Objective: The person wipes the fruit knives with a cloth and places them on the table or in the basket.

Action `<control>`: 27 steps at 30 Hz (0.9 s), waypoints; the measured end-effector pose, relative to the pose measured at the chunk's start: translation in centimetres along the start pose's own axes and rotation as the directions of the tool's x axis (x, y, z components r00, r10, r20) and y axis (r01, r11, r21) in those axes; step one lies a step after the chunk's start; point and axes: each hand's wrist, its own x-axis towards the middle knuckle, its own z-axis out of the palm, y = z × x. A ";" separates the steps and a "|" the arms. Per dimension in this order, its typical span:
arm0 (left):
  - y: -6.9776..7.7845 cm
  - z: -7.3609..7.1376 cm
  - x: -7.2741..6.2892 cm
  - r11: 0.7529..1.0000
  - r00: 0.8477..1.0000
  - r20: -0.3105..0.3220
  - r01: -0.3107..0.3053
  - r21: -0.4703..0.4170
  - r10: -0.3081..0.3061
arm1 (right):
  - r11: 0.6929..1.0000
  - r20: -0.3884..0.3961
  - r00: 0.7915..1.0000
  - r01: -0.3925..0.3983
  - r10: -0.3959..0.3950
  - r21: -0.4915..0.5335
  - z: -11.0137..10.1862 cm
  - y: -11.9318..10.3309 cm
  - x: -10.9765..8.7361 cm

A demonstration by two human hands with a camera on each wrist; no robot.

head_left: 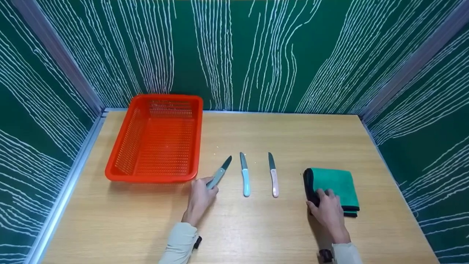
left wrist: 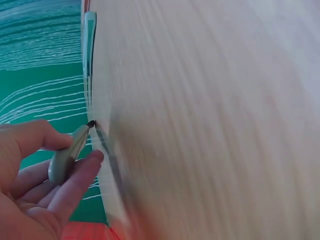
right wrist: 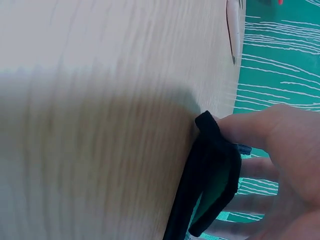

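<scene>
My left hand [head_left: 201, 196] pinches a paring knife with a grey-green handle [head_left: 217, 178] between thumb and fingers. Its dark blade points away and to the right, low over the table. To its right lie two similar knives, a blue-handled knife [head_left: 246, 181] and a pink-handled knife [head_left: 274, 183], blades pointing away from me. At the right, my right hand [head_left: 329, 212] grips the near left part of a folded green cloth [head_left: 335, 181] with black edging. In the right wrist view, the thumb presses the black border [right wrist: 207, 127] while the fingers lie behind the cloth.
A red-orange plastic basket [head_left: 198, 146] with perforated walls stands at the back left, its near right corner close to my left hand. Green panels [head_left: 242, 55] with white wavy lines enclose the wooden table [head_left: 249, 234] at the back and sides. Tiny crumbs dot the wood near the blades.
</scene>
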 end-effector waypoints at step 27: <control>0.1 -0.7 -1.1 0.957 0.994 -0.096 0.027 -0.289 -0.057 | 1.000 -0.055 0.998 0.024 -0.023 0.016 0.0 0.0 0.0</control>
